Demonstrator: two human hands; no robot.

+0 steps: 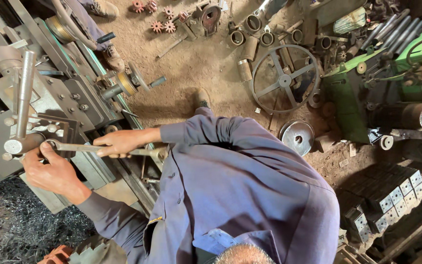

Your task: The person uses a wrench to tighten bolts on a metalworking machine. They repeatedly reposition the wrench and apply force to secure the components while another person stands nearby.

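My left hand (50,171) is closed around the ring end of a long steel spanner (79,146), thumb pressed on top. That end sits beside the round hub of an upright steel lever (25,88) on the grey lathe carriage (50,105). My right hand (118,143) grips the spanner's shaft near its middle. The other end of the spanner (161,154) sticks out past my right hand towards my blue shirt (240,186). My shoe (202,98) stands on the dirt floor.
Another person's leg and shoes (113,58) stand by the lathe at top left. A spoked handwheel (284,80), pipe sections (250,24), small gears (157,25) and a metal disc (296,137) lie on the floor. A green machine (357,93) stands at right; swarf (6,230) lies lower left.
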